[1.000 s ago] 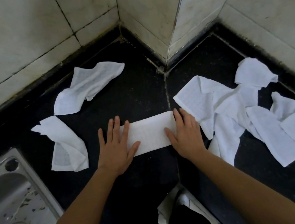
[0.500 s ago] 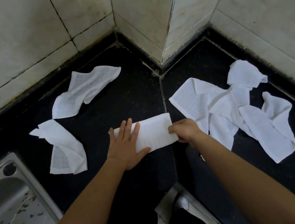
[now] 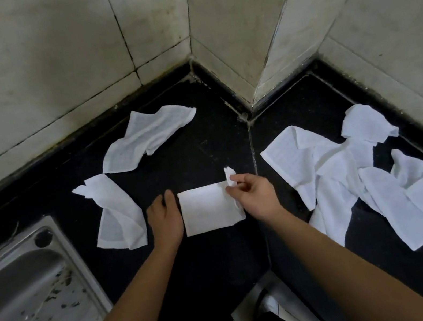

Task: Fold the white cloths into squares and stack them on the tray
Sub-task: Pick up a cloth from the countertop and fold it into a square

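On the black table [image 3: 217, 266], near its middle and just left of the seam in its top, lies the folded cloth [image 3: 207, 209], a near-square rectangle. The right hand [image 3: 253, 195] pinches the cloth's far right corner between thumb and fingertips, holding it raised off the table. The left hand [image 3: 165, 219] sits against the cloth's left edge; whether it grips anything I cannot tell. A crumpled cloth [image 3: 149, 137] lies near the back edge, a second crumpled cloth [image 3: 115, 214] just left of the left hand, and a heap of cloths [image 3: 349, 178] toward the right edge. A steel sink [image 3: 30, 291] fills the near left corner.
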